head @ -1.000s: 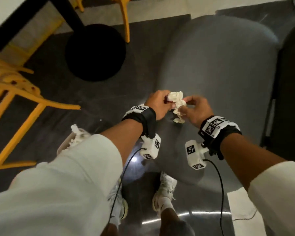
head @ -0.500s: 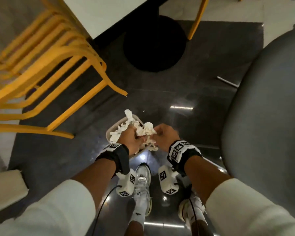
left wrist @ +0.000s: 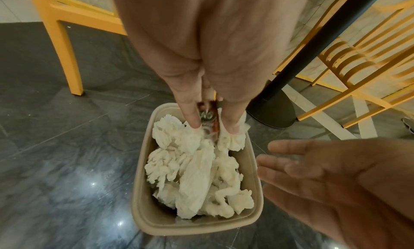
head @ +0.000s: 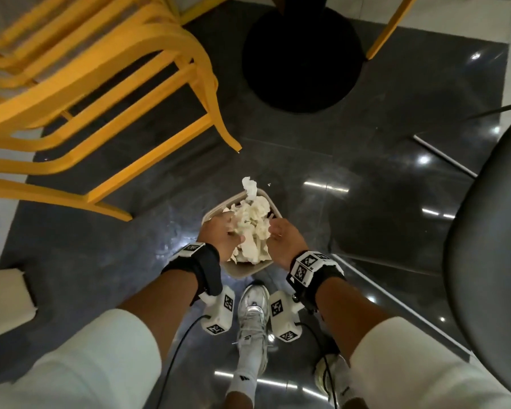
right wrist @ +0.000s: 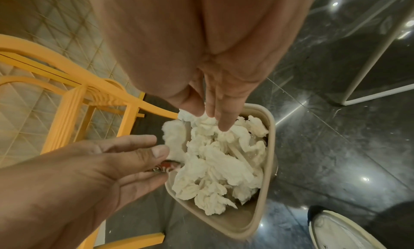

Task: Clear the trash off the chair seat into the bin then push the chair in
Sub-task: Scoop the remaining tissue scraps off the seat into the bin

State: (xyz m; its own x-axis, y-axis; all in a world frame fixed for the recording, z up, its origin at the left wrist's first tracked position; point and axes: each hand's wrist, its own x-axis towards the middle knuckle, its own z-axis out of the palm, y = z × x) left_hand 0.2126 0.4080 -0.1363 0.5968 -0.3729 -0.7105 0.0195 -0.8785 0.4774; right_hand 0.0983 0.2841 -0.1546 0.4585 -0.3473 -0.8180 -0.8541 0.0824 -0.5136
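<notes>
Both hands over beige bin (head: 242,271) on dark tiled floor (head: 366,178), bin directly in front of person's shoe (head: 252,308). Bin packed w/ crumpled white tissue trash (head: 252,228), heaped above rim; one piece sticks out past the far edge.

Left hand (head: 223,234): fingers extended down, tips touching the tissue. A small red-printed wrapper (left wrist: 208,118) sits betw. its fingers (left wrist: 190,111); whether pinched or merely lying there, cannot tell.

Right hand (head: 283,240): fingers straight, spread, holding nothing, fingertips at the tissue near bin's right side.

Grey chair seat (head: 490,261) at right, apart from bin. Yellow chairs (head: 101,84) at left; black table base (head: 301,54) beyond bin.
</notes>
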